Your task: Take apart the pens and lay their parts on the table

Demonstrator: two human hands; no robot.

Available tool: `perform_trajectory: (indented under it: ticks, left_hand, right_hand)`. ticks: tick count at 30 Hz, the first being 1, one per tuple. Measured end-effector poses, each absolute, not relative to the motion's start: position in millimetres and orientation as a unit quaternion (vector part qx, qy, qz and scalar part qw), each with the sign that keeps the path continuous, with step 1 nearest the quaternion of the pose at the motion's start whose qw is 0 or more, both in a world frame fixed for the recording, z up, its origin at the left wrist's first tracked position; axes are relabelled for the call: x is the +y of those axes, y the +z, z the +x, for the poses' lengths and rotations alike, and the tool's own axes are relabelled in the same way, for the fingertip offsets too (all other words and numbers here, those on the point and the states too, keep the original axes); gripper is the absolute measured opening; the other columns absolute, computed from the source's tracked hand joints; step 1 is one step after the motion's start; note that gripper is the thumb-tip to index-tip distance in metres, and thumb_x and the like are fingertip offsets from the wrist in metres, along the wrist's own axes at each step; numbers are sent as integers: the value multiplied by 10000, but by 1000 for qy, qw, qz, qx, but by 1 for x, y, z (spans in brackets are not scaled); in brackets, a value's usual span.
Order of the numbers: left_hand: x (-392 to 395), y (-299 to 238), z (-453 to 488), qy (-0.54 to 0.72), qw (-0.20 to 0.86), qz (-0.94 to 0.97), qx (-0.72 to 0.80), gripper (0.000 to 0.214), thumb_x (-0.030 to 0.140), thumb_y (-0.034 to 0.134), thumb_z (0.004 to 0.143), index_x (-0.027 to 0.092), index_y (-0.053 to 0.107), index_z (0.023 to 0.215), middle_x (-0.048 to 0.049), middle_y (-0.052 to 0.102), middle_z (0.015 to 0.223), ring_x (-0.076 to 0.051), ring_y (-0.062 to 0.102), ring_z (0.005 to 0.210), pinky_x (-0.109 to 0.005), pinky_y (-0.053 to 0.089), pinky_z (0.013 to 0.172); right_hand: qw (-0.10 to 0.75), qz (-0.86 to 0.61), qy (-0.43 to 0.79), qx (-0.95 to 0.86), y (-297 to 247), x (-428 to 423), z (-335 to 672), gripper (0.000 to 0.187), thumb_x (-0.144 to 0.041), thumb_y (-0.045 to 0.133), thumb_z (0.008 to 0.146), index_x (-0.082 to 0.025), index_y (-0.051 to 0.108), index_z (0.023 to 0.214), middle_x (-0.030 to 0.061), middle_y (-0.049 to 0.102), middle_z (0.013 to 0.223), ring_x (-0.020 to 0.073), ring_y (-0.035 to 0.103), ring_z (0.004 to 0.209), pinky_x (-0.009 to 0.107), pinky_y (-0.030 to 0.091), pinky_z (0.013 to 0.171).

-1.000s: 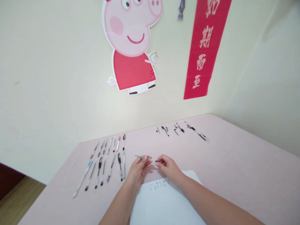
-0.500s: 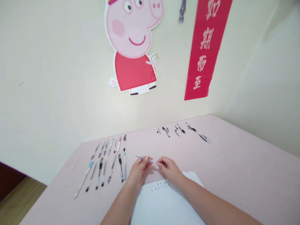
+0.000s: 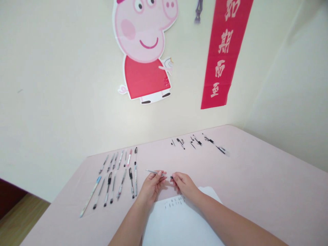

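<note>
My left hand [image 3: 153, 186] is closed around a thin clear pen barrel [image 3: 151, 171], its narrow end pointing left and up. Between the fingertips of my right hand [image 3: 183, 182] is a small black pen part [image 3: 171, 177], possibly an end plug; its exact shape is too small to tell. A short gap separates this part from the barrel. Both hands are just above the far edge of a white sheet of paper [image 3: 179, 222] with small handwritten marks near its top.
Two rows of pens lie at the left, among them a long pen with a blue end [image 3: 90, 196] and a pink pen [image 3: 129, 158]. Loose black pen parts [image 3: 196, 140] are scattered at the back right of the pink table [image 3: 251, 171]. Behind stands a wall with a pig cutout [image 3: 146, 77] and red banner [image 3: 222, 54].
My right hand has turned slightly, and the black part in its fingers now shows apart from the pen barrel. My left hand is nearly still. The view has shifted a little.
</note>
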State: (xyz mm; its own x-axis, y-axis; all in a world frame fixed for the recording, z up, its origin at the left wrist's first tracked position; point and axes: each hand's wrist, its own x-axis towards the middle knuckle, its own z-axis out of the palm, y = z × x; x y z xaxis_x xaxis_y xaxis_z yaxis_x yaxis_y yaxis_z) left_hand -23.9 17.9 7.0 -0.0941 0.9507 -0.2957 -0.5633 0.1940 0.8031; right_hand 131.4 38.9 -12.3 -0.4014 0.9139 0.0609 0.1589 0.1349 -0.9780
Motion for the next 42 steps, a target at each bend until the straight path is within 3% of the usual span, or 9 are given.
perform_trajectory:
  ticks: [11, 16, 22, 34, 42]
  left_hand:
    - [18, 6, -24, 598, 632, 220, 440, 52, 149, 652, 732, 112, 629, 760, -49, 684, 804, -88, 638, 636, -146, 527, 544]
    - [19, 4, -25, 600, 636, 221, 432, 51, 155, 643, 741, 116, 631, 771, -45, 683, 793, -94, 639, 648, -152, 529, 550]
    - [20, 3, -25, 597, 636, 219, 437, 59, 153, 652, 731, 116, 625, 768, -49, 682, 799, -91, 638, 641, -150, 530, 547]
    - [19, 5, -24, 607, 633, 207, 433, 24, 132, 631, 745, 115, 625, 760, -43, 684, 777, -91, 640, 634, -148, 526, 540]
    - [19, 3, -25, 624, 625, 197, 426, 34, 114, 593, 772, 114, 628, 770, -44, 677, 775, -81, 626, 603, -156, 532, 544]
  right_hand:
    - [411, -437, 451, -661, -16, 43, 128, 81, -257, 533, 717, -177, 544, 705, -29, 527, 571, 107, 471, 520, 213, 368, 498]
    - [413, -439, 441, -665, -15, 44, 130, 130, -290, 570, 709, -169, 550, 752, -18, 536, 634, 105, 466, 542, 216, 372, 512]
    - [363, -418, 476, -684, -11, 39, 131, 362, -425, 331, 872, -180, 483, 653, -45, 446, 489, 94, 440, 415, 204, 346, 428]
    - [404, -442, 405, -691, -14, 42, 130, 66, -216, 495, 733, -174, 540, 712, -22, 522, 596, 118, 464, 566, 223, 366, 545]
    - [418, -458, 396, -677, -12, 43, 130, 60, -213, 496, 699, -179, 535, 729, -20, 528, 626, 122, 460, 570, 231, 371, 554]
